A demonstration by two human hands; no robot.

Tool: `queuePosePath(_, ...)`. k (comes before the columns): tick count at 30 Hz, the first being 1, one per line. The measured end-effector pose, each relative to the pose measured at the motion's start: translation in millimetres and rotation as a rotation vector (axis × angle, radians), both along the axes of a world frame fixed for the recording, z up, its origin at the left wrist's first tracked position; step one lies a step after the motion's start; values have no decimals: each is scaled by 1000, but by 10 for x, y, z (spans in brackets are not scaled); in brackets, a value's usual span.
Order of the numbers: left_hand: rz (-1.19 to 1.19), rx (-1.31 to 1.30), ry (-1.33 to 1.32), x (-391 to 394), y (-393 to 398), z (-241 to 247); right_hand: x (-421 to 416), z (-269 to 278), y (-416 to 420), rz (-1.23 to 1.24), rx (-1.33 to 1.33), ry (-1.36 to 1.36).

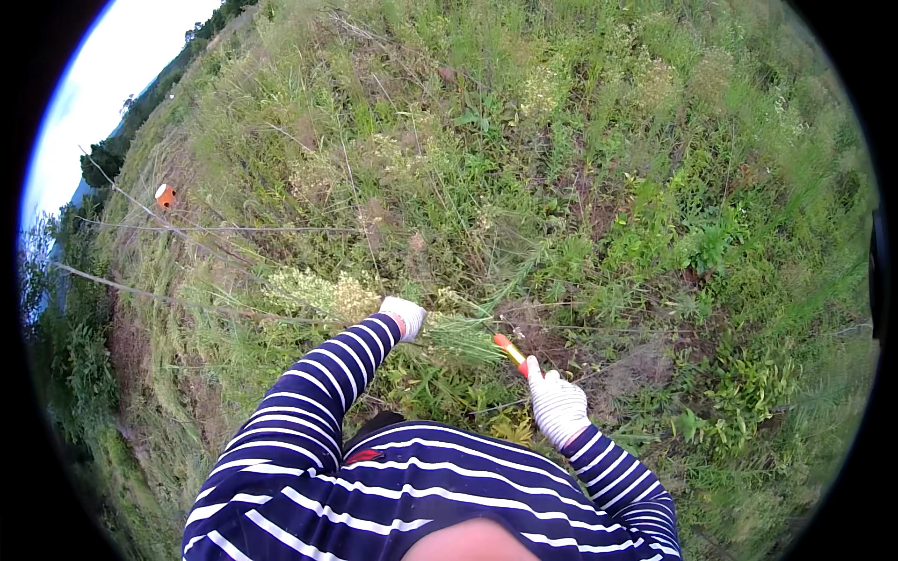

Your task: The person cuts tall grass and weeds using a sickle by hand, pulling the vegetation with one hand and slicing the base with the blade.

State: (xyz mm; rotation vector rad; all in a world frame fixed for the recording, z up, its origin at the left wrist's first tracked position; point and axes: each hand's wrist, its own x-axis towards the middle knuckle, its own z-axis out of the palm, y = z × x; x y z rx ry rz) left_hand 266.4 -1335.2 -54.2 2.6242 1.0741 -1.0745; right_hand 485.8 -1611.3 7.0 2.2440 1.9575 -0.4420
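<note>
My left hand (405, 317), in a white knit glove, is curled at the tall weeds with its fingers mostly hidden from above. A bunch of thin green weed stems (463, 338) runs from it toward the right. Pale flowering weed heads (347, 296) stand just left of that glove. My right hand (559, 410), gloved the same way, grips a hand tool by its red and yellow handle (514, 353). The tool's front end points up and left into the green stems, where its working part is hidden.
Dense weeds and grass (547, 133) cover the slope all around. Long dry stalks (189, 306) cross the left side at about hand height. An orange container with a white top (165, 195) sits in the grass at the far left. Dark trees (105, 161) line the slope's edge.
</note>
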Motion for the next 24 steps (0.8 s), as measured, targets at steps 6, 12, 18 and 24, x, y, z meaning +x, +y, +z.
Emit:
queuePosePath(6, -247, -725, 195, -394, -659, -978, -460, -190, -891, -435, -150, 49)
queuePosePath(12, -498, -472, 40, -643, -1118, -681, -773, -560, -439, -442, -76, -56)
queuePosePath(18, -291, -158, -223, -1131, -987, -331, -1083, -925, -216, -602, -93, -131)
queuePosePath(24, -124, -105, -147, -2245, -653, -727, -1439, -898, -2329, -691, -440, 182)
